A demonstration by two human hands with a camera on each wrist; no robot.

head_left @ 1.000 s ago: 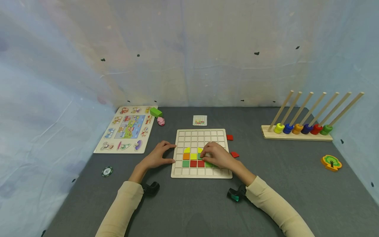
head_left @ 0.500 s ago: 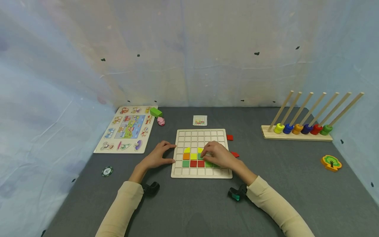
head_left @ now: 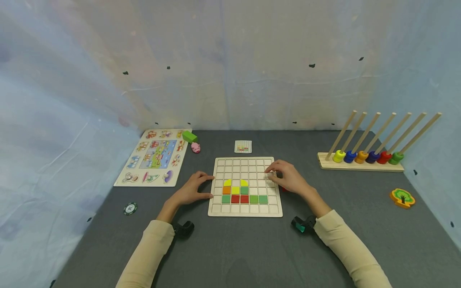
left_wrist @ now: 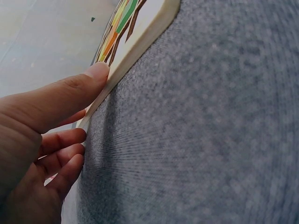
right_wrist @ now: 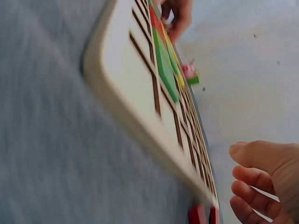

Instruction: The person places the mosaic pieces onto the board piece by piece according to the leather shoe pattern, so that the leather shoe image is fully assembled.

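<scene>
A wooden grid board (head_left: 220, 213) lies in the middle of the table with several coloured tiles in its cells. Along one row are green (head_left: 226, 199), red (head_left: 239, 199) and more green tiles; above sit orange (head_left: 226, 190), yellow (head_left: 235, 190) and green (head_left: 244, 190) ones. Two yellow tiles with a slanted or cut side top the pattern. My left hand (head_left: 191, 189) touches the board's left edge with its thumb, fingers loosely spread. My right hand (head_left: 289, 178) hovers by the right edge, holding nothing. Two red tiles (right_wrist: 197, 214) show beside the board in the right wrist view, mostly hidden by the hand in the head view.
A small pattern card (head_left: 243, 146) lies behind the board. At back left are a picture puzzle (head_left: 155, 154), a green block (head_left: 189, 136) and a pink pig (head_left: 195, 147); a poker chip (head_left: 130, 208) is nearer. To the right stand a peg rack (head_left: 360, 165) and a tree piece (head_left: 403, 198).
The right hand has left the green tile at the middle of the board and moved right and away to the right edge, uncovering tiles. The left hand stays put.
</scene>
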